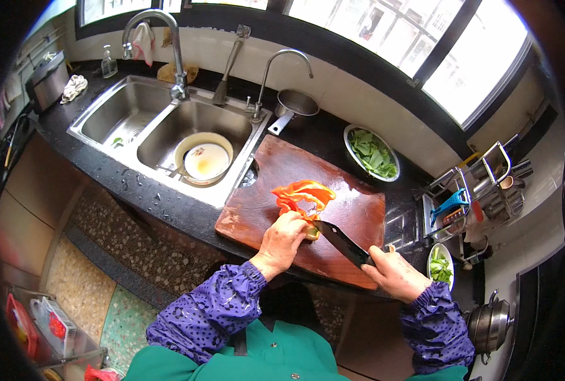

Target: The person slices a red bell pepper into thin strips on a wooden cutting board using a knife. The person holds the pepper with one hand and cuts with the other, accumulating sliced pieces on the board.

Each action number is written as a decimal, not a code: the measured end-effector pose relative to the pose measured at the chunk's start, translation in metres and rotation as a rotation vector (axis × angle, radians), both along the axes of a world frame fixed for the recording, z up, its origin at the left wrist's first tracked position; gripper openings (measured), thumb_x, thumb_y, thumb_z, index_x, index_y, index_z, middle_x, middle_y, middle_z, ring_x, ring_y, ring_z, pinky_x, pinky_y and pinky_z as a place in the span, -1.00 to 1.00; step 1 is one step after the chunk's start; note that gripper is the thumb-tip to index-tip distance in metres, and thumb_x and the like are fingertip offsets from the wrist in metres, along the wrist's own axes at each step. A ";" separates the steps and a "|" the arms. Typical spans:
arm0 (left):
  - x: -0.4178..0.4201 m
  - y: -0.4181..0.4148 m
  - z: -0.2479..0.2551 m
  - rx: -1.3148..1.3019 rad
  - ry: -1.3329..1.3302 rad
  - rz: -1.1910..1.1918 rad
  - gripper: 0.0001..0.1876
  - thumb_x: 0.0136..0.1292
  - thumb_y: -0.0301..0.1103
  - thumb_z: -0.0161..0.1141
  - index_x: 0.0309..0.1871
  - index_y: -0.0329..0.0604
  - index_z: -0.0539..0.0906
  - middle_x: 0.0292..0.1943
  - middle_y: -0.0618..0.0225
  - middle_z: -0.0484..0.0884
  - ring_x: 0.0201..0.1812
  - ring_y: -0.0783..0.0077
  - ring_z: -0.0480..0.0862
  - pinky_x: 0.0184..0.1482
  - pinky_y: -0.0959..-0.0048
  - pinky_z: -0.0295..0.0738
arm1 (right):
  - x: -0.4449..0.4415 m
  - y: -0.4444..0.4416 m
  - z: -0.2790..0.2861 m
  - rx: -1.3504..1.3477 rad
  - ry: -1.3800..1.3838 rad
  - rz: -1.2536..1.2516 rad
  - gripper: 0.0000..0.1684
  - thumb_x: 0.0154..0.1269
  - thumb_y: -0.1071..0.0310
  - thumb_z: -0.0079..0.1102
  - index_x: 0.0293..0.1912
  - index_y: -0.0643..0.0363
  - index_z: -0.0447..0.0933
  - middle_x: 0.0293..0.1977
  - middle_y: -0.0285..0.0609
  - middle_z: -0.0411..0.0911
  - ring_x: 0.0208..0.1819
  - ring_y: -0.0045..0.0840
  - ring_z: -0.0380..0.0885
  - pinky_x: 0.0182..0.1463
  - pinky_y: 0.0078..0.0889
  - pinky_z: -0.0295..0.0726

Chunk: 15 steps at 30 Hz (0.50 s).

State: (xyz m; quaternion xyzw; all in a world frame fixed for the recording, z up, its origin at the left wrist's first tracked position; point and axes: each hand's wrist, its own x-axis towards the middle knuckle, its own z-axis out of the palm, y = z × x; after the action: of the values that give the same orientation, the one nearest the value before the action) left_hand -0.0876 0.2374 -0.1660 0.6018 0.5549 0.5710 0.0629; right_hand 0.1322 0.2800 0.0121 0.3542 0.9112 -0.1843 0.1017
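On a reddish-brown wooden cutting board (258,216) lies an orange-red pepper (306,191), opened out into curved pieces. My left hand (282,240) holds its near end, where a pale green part shows by the fingertips. The fingers hide some of that end. My right hand (397,270) grips the handle of a kitchen knife with a dark blade (343,244). The blade points up and left, and its tip is at the pepper beside my left fingers. Whether the tip is inside the flesh I cannot tell.
A steel double sink (161,114) adjoins the board's left side, with a bowl (206,159) in its right basin. Behind the board stand a small saucepan (297,102) and a bowl of green leaves (372,152). A bowl of cut greens (440,266) and a utensil rack (449,205) are at right.
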 end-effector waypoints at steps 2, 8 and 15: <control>-0.001 0.000 -0.001 -0.024 0.018 0.002 -0.86 0.09 -0.53 0.25 -0.25 -0.23 0.59 -0.24 0.16 0.57 -0.12 0.08 0.58 -0.04 0.26 0.50 | 0.001 0.000 0.004 0.038 -0.010 0.018 -0.72 0.39 0.26 0.07 -0.23 0.27 0.26 -0.46 0.20 0.51 -0.30 0.13 0.53 -0.25 0.04 0.47; -0.003 -0.002 0.003 -0.084 0.052 -0.001 -0.87 0.09 -0.51 0.25 -0.28 -0.22 0.58 -0.28 0.20 0.58 -0.13 0.11 0.58 -0.06 0.27 0.50 | 0.004 0.004 0.004 0.065 -0.051 0.033 -0.70 0.39 0.24 0.07 -0.24 0.26 0.25 -0.47 0.19 0.50 -0.29 0.12 0.52 -0.24 0.04 0.46; -0.002 -0.003 0.003 -0.091 0.051 -0.014 -0.87 0.10 -0.51 0.25 -0.27 -0.21 0.58 -0.28 0.21 0.58 -0.14 0.12 0.57 -0.07 0.27 0.51 | 0.002 0.005 0.002 0.036 -0.045 0.043 -0.70 0.39 0.24 0.07 -0.25 0.27 0.25 -0.48 0.21 0.50 -0.32 0.13 0.53 -0.28 0.02 0.47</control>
State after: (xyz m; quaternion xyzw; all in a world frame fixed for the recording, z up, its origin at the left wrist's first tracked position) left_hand -0.0900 0.2347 -0.1627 0.6166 0.5775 0.5291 0.0800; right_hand 0.1342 0.2854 0.0144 0.3403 0.9192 -0.1578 0.1195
